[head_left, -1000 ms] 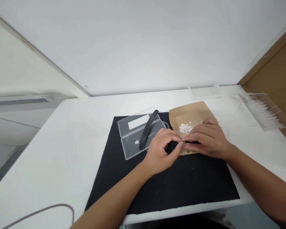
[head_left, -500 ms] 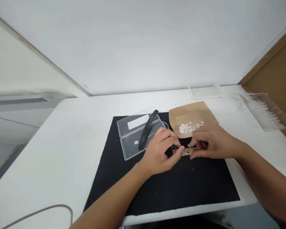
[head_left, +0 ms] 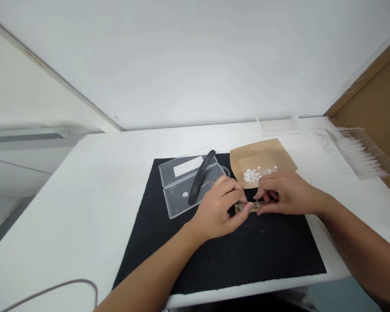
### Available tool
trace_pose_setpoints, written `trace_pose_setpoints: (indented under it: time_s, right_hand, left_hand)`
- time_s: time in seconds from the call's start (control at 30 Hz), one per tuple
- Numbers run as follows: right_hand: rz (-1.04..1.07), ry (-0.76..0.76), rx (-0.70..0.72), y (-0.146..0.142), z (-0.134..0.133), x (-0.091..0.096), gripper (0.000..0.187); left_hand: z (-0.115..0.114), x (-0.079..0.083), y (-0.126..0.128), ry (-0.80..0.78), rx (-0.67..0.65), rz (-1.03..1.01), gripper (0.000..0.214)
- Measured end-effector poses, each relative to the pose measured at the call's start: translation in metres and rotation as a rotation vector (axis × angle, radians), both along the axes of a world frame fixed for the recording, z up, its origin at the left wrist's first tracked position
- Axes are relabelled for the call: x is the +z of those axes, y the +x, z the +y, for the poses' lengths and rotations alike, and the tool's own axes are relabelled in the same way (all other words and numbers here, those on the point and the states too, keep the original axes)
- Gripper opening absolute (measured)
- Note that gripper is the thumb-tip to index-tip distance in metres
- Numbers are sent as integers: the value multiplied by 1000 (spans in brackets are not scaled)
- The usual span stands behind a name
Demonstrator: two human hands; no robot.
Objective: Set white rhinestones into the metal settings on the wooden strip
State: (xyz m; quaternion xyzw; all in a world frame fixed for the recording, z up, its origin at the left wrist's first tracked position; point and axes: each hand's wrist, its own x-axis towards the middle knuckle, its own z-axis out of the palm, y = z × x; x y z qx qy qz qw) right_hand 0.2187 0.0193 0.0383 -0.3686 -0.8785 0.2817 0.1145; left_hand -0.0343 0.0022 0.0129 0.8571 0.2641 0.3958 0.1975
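The left hand [head_left: 222, 206] has its grip closed on a narrow light-brown strip [head_left: 255, 206], with the thumb in front and the fingers behind, near the left end of it. This strip, which carries small metal parts, is above the right half of the black mat [head_left: 234, 260]; whether it touches the mat, I cannot tell. At its right part, the grip of the right hand [head_left: 287, 193] is narrow, finger and thumb on both sides of the strip; if they pinch also a small clear piece, I cannot tell.

On the far right corner of the mat there lies a brown paper sheet [head_left: 260, 154] with many white flakes [head_left: 251, 176]. On the far left part of the mat, a clear plastic case [head_left: 175, 201] stands open, and a black curved file [head_left: 199, 182] rests across it. Beyond the mat, to its right, a clear box [head_left: 360, 156] with white tip-shaped pieces is on the white desk [head_left: 84, 195].
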Motion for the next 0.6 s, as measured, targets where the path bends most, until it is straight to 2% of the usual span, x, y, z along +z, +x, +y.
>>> trace_pose_setpoints:
  time_s: [0.6]
  right_hand:
    - [-6,-24,-11,-4,-3,2,26]
  left_hand:
    - [-3,-5,-2,-49,17,25,5]
